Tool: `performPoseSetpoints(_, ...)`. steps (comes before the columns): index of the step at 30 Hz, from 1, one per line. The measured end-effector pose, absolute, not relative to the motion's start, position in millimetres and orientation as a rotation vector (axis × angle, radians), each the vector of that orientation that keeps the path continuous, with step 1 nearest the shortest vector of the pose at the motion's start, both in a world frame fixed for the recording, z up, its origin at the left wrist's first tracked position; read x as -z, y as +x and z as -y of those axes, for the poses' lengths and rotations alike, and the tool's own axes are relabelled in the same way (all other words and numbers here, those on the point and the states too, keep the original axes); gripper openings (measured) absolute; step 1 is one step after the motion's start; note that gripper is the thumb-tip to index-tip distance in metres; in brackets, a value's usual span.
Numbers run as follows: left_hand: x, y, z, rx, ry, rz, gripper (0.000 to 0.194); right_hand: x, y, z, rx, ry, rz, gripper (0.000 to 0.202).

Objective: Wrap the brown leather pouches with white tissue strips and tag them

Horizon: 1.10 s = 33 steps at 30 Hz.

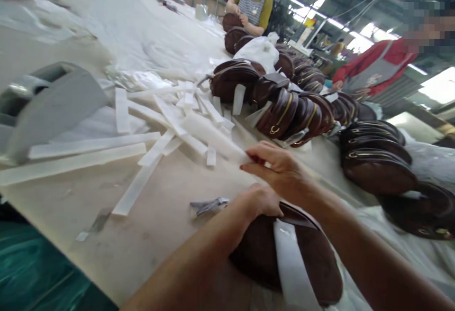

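Note:
A dark brown rounded bag (249,249) lies in front of me at the table's near side, with a white strip (293,259) across it. My left hand (258,202) is closed on the bag's upper edge; its fingertips are partly hidden. Just beyond, my right hand (275,161) pinches the end of a translucent white sheet strip (216,135). That strip stretches back over a loose pile of white strips (167,112). Beside my left wrist lies a small crumpled grey wrapper (208,205).
Several brown zippered bags (295,112) stand in rows at the right, with more stacked bags (377,154) nearer. A grey tape dispenser (57,107) sits at left. Two people work beyond the table, one in a yellow top (265,10), one in red (380,64). Green plastic (39,268) hangs below the table edge.

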<state>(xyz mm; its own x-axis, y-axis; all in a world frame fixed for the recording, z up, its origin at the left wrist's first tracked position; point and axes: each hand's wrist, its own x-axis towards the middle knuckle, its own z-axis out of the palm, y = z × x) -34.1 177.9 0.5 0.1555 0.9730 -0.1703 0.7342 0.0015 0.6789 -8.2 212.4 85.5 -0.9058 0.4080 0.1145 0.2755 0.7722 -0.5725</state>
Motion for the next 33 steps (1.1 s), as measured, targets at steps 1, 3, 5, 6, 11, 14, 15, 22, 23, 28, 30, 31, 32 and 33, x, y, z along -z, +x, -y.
performPoseSetpoints(1, -2.1, -36.2, -178.5, -0.41, 1.811, -1.615, 0.034, -89.3, 16.2, -221.2, -0.801, -0.658, 2.65, 0.012)
performPoseSetpoints(3, -6.7, -39.2, -178.9, -0.298, 1.848, -1.618, 0.04, -88.4, 63.5, -235.8, -0.772, -0.901, 2.551, 0.014)
performPoseSetpoints(5, -12.3, -38.9, -178.1, -0.238, 1.864, -1.669, 0.042, -77.6, 103.2, -245.0, -0.82, -1.082, 2.486, 0.017)
performPoseSetpoints(6, -15.2, -37.5, -177.4, -0.214, 1.869, -1.7, 0.041, -69.9, 118.7, -247.7, -0.868, -1.142, 2.452, 0.018)
performPoseSetpoints(11, -26.9, -27.7, -171.6, -0.151, 1.912, -1.837, 0.038, -31.2, 151.9, -253.9, -1.123, -1.251, 2.277, 0.027)
performPoseSetpoints(14, -31.4, -24.9, -165.8, -0.142, 1.95, -1.892, 0.041, -17.3, 148.2, -260.1, -1.343, -1.269, 2.23, 0.03)
performPoseSetpoints(15, -32.5, -24.2, -163.9, -0.144, 1.965, -1.908, 0.041, -14.5, 145.5, -262.2, -1.44, -1.263, 2.22, 0.03)
performPoseSetpoints(22, -36.1, -18.1, -160.8, -0.136, 2.067, -1.966, 0.039, -12.1, 132.7, -266.6, -2.032, -1.219, 2.16, 0.027)
performPoseSetpoints(23, -35.9, -17.5, -161.6, -0.112, 2.055, -1.946, 0.039, -12.7, 132.7, -266.4, -2.107, -1.22, 2.149, 0.025)
performPoseSetpoints(28, -31.7, -16.7, -164.4, -0.036, 1.975, -1.86, 0.033, -11.5, 135.1, -271.1, -2.052, -1.345, 2.179, 0.025)
performPoseSetpoints(30, -29.7, -17.2, -165.0, -0.043, 1.984, -1.843, 0.033, -7.2, 132.9, -274.7, -1.884, -1.46, 2.165, 0.032)
performPoseSetpoints(31, -28.9, -17.5, -165.4, -0.041, 1.986, -1.833, 0.032, -4.3, 130.2, -275.8, -1.819, -1.504, 2.146, 0.035)
performPoseSetpoints(32, -28.3, -17.8, -165.8, -0.034, 1.986, -1.823, 0.03, -1.3, 126.4, -276.1, -1.78, -1.533, 2.123, 0.036)
performPoseSetpoints(33, -27.8, -18.1, -166.2, -0.026, 1.987, -1.814, 0.029, 1.6, 121.8, -275.6, -1.756, -1.551, 2.103, 0.036)
